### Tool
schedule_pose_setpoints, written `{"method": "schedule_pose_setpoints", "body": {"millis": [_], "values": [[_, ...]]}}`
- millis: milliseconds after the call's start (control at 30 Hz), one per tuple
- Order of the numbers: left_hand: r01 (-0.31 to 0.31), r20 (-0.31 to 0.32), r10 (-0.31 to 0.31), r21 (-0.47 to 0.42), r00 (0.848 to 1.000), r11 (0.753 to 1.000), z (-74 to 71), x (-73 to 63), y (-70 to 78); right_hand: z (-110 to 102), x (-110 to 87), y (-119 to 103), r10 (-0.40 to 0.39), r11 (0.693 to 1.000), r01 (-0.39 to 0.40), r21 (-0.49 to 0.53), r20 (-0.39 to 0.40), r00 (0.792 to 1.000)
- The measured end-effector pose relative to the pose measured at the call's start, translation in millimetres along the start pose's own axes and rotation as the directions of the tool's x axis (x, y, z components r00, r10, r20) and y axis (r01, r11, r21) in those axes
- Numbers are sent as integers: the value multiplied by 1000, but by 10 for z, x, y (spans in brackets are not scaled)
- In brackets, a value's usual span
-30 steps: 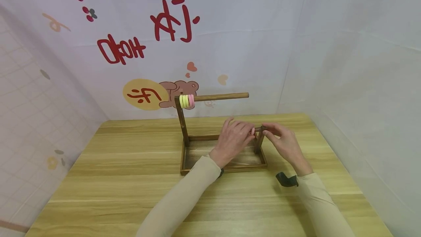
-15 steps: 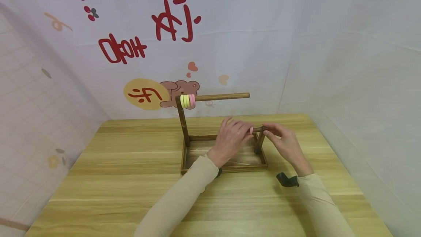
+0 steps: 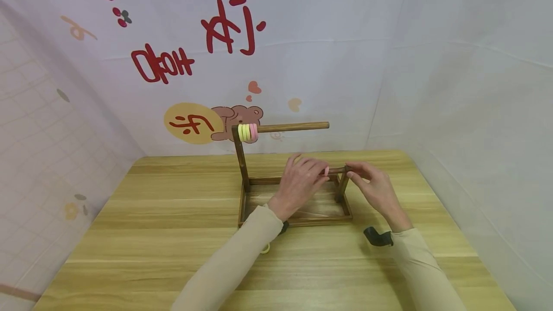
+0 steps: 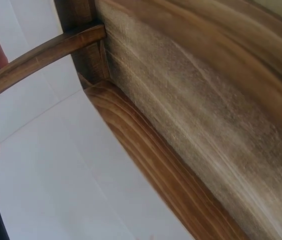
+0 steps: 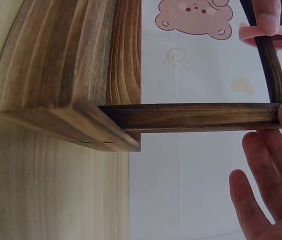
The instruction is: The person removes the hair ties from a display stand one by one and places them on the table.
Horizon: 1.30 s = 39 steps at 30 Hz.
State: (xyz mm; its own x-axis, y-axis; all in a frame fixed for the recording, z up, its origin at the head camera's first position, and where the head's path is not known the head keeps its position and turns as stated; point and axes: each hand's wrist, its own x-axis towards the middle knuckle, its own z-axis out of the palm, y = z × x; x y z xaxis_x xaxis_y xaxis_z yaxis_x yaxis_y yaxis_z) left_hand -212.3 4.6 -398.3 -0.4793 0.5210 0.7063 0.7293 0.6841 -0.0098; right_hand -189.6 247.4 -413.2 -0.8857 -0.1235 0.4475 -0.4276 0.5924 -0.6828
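Pink band-shaped ring: threaded around a dark-brown round wooden rod, at the fingertips of the left hand, apart from the short dark-brown wooden post at the rod's right end. Set up on a light wood-grain table. White printed sheet behind, with red lettering; plainer pale sheet along the right.

Left thumb and fingertip nipped onto the ring. Right hand: thumb and forefinger pinching the post top at the rod joint, other fingers loosely extended.

Also around: dark-brown wooden tray base below, tall dark-brown wooden post at its left, long brown wooden rod running right from the top, yellow and pink rings bunched against the tall post. Pale yellow ring on the table before the tray, partly under the beige left sleeve.

In the way: left forearm across the tray's front rim; lower rod's left end hidden behind the left hand in the head view.

Edges: table's back edge near the stand, meeting the sheet. Long rod's right end free in air, above the lower rod. Tabletop reaching wide to the left, narrower strip right.
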Motion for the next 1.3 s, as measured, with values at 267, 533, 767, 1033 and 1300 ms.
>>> {"method": "schedule_pose_setpoints", "body": {"millis": [267, 533, 767, 1033, 1300], "values": [[4, -3, -4, -8, 1000, 1000, -43, -13, -40, 0, 1, -4, 4, 1000, -4, 10, 1, 1000], [24, -19, -25, -61, 999, 998, -72, -40, -71, -9, -3, -17, 6, 1000, -6, -2, 2, 1000], [27, -1, -27, -46, 1000, 999, -92, -78, -105, -10, -5, -14, 5, 1000, -5, 6, 7, 1000], [20, -18, -21, -40, 1000, 999, -118, -108, -146, -6, -15, -10, 15, 1000, -15, -4, 13, 1000], [50, -2, -50, -32, 999, 998, -145, -139, -172, -10, -13, -26, 17, 1000, -17, -7, 14, 1000]]}}
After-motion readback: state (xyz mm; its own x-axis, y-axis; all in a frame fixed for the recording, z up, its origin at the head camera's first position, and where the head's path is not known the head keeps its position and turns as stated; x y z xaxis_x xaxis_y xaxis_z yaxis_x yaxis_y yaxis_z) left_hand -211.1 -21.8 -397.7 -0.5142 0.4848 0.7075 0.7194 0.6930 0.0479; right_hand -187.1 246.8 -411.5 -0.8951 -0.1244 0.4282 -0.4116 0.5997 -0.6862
